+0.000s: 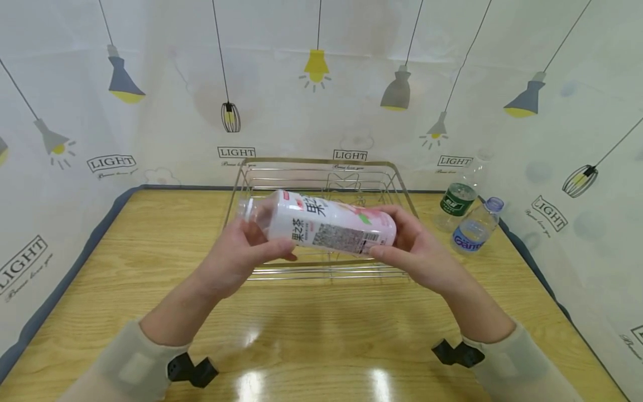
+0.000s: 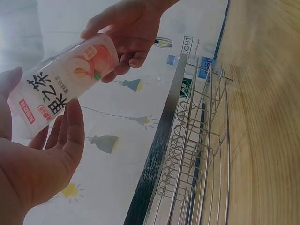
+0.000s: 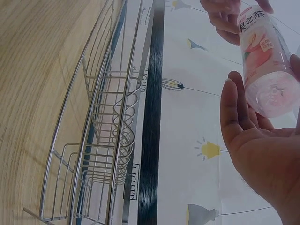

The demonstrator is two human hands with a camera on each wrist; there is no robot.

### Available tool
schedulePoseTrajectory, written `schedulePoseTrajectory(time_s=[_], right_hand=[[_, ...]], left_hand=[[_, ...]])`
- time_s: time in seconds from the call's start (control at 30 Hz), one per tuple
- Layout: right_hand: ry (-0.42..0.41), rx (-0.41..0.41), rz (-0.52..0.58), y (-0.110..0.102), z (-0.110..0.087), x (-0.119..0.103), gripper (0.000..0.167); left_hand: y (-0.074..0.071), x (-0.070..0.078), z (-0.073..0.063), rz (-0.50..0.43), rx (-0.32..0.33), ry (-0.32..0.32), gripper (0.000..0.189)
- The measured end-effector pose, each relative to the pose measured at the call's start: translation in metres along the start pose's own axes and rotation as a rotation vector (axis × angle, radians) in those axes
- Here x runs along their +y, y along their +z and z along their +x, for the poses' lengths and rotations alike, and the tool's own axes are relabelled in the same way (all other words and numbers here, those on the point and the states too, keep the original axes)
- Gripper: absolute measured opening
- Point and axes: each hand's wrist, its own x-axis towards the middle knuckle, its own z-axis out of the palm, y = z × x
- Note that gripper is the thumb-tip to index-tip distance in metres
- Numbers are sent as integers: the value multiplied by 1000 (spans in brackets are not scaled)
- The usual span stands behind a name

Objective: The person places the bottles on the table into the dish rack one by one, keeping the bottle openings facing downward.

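Observation:
A peach fruit-tea bottle [image 1: 334, 223] with a white and pink label lies sideways in the air over a wire rack [image 1: 311, 161]. My left hand [image 1: 238, 251] grips its clear neck end, thumb along the near side. At the base end my right hand [image 1: 424, 254] holds it, thumb in front and fingers behind. The peach picture on the bottle [image 2: 77, 70] shows in the left wrist view. From the right wrist, the clear bottom of the bottle [image 3: 269, 61] faces the camera above the right palm.
To the right of the rack stand a clear bottle with a green label [image 1: 456, 199] and a shorter bottle with a blue label and cap [image 1: 473, 230]. The wooden table [image 1: 321, 335] ends at a wall sheet [image 1: 281, 67] printed with lamps.

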Motion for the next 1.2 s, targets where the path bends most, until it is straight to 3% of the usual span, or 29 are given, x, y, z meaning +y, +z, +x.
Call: schedulePoseTrajectory(time_s=[0.13, 0.33, 0.57, 0.8, 1.0, 1.1, 1.2], right_hand=[[-21, 17, -17, -4, -2, 0, 49], [-37, 24, -47, -10, -4, -3, 49], [-70, -38, -19, -15, -6, -6, 47], [-72, -64, -31, -15, -6, -6, 48], [-65, -70, -59, -14, -5, -8, 48], [-60, -65, -77, -14, -4, -8, 48], [-49, -52, -102, -13, -4, -8, 48]], left_hand=[[-8, 0, -1, 27, -38, 20, 57], [-27, -1, -3, -37, -120, 81, 41], [-41, 2, -3, -19, -229, 28, 67], [-35, 5, 1, 116, -270, -54, 60], [-23, 6, 2, 328, -287, -163, 44], [-16, 3, 1, 410, -322, -190, 37], [-9, 0, 1, 478, -346, -193, 41]])
